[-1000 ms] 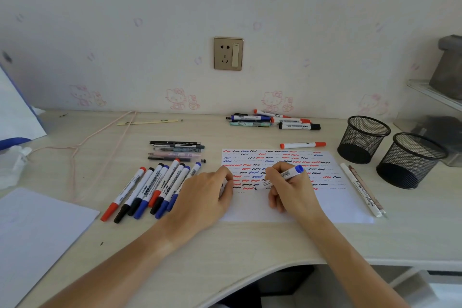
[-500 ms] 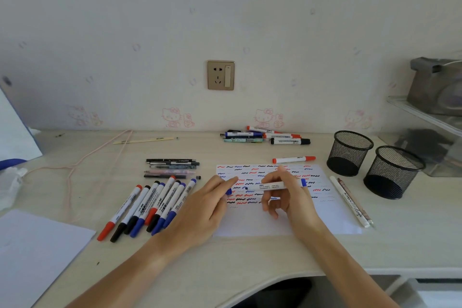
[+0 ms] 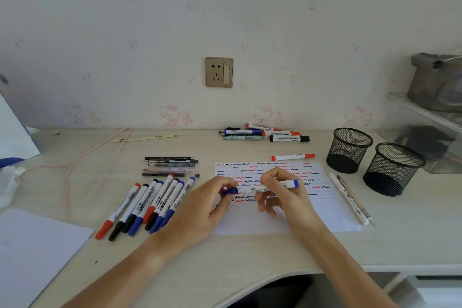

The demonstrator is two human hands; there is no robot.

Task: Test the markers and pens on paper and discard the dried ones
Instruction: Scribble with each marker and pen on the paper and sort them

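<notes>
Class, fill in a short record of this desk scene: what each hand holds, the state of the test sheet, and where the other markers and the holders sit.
right hand: grips blue marker by its barrel
left hand: pinches the blue cap at the marker's tip
paper: rows of red, blue, black squiggles; lower part blank
marker row: on the desk left of the left hand
mesh cups: two, at the right

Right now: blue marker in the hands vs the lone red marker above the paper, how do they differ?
The blue marker is held above the paper by both hands: right hand on the barrel, left hand at its blue cap. The red marker lies untouched on the desk, beyond the paper's far edge. The blue one has blue ends, the red one red ends. Both have white barrels and lie roughly crosswise.
</notes>
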